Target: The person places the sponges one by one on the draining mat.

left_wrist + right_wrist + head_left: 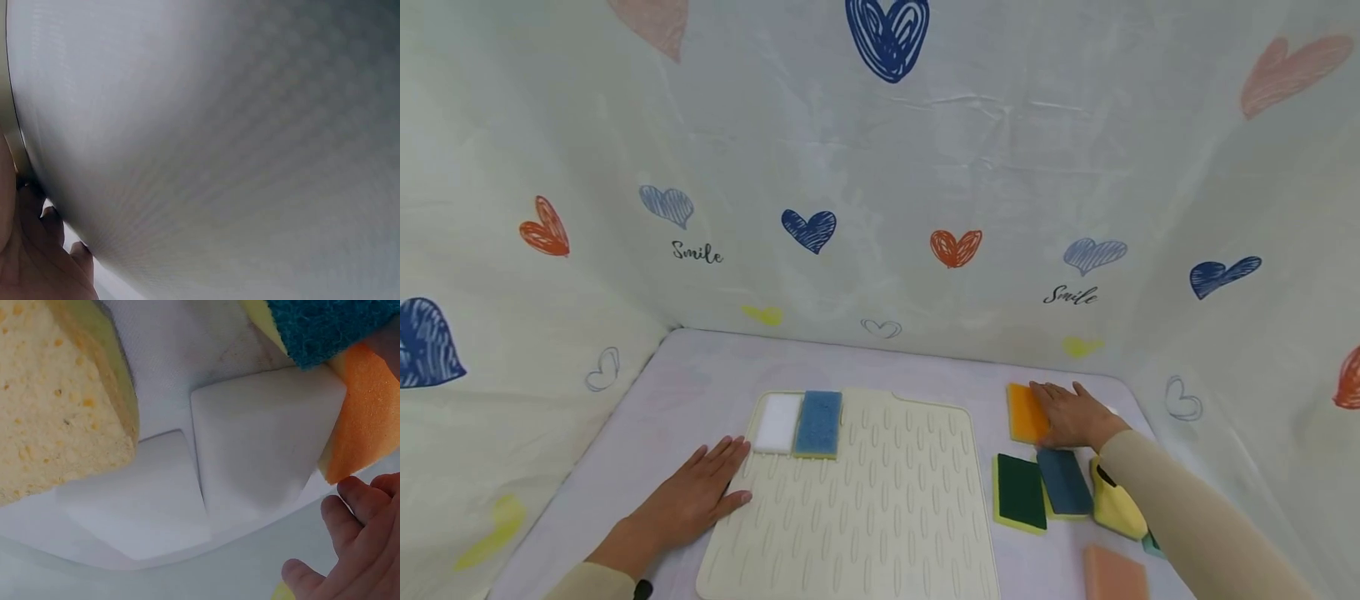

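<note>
While the left hand [696, 496] lies flat, fingers straight, on the near-left edge of the cream drying mat [865, 517], its grip is open and holds nothing. Left wrist view shows only blurred pale surface, no extra info.

On the mat's far-left corner: white sponge [777, 423] and blue sponge [818, 423], side by side, touching.

Right of the mat, on the counter [647, 433]: green-and-yellow sponge [1020, 492], then a blue-topped sponge [1064, 481] just beside it, a yellow sponge [1116, 504] partly under the sleeve, a pink sponge [1115, 573] at the near edge.

Far right: right hand [1075, 417] rests palm-down on the orange sponge [1026, 412], fingers spread over its right half. Fingers look straight, not curled round it, so grip reads open, pressing rather than pinching. Thumb is hidden.

Orange sponge: rectangular, bright orange foam, fine-pored, lying flat on the counter far-right of the mat, apart from it. Right wrist view shows its orange corner [365, 425] against white blocks [262, 444]; how many blocks, unclear.

Judgement on doing the pickup well: curl fingers over the far long edge, thumb on the near one, squeeze lightly since foam compresses, lift straight up to clear the neighbours, keep the left hand pinning the mat.
</note>
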Demonstrator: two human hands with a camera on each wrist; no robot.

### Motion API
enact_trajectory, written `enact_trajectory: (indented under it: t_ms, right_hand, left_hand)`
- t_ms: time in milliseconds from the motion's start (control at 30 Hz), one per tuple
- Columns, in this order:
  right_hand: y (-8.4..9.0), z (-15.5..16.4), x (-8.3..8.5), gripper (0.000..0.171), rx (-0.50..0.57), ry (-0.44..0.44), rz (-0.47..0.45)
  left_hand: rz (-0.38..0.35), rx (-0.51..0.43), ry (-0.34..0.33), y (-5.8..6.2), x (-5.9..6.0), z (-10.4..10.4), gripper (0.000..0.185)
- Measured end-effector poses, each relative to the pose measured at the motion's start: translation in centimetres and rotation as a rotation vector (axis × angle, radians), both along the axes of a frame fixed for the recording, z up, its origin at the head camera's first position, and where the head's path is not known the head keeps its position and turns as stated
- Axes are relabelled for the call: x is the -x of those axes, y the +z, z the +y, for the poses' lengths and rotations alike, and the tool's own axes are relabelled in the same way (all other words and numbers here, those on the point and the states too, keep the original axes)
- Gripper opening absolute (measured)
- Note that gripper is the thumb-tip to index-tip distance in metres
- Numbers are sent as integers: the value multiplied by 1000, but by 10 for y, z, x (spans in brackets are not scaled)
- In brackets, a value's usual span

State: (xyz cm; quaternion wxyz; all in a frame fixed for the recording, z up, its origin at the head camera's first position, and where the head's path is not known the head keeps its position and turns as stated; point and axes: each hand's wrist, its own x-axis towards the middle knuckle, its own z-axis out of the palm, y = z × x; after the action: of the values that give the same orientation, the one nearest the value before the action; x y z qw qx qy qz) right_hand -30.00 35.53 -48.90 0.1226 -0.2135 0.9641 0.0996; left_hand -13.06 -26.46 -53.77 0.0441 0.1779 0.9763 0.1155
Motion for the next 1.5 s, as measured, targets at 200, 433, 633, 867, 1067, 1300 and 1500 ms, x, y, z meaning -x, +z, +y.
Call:
enact_trajectory:
  t_ms: [200, 433, 633, 867, 1067, 1300, 1500]
  right_hand:
    - [1, -3, 3, 117, 13, -27, -46]
    - [4, -12, 4, 119, 33, -22, -7]
    - [7, -17, -1, 112, 72, 106, 238]
    - [9, -17, -3, 117, 26, 89, 296]
    - [13, -24, -5, 118, 49, 121, 353]
    - [22, -38, -11, 114, 31, 151, 373]
    - [30, -51, -15, 111, -28, 206, 428]
  left_hand:
    - [3, -7, 3, -2, -1, 0, 81]
    - [-1, -10, 5, -1, -1, 0, 82]
    - [1, -15, 8, 3, -2, 0, 82]
    - [2, -4, 4, 3, -2, 1, 82]
    - [-18, -18, 11, 2, -2, 1, 83]
    - [-28, -14, 11, 1, -3, 1, 85]
    - [-24, -3, 9, 2, -2, 2, 85]
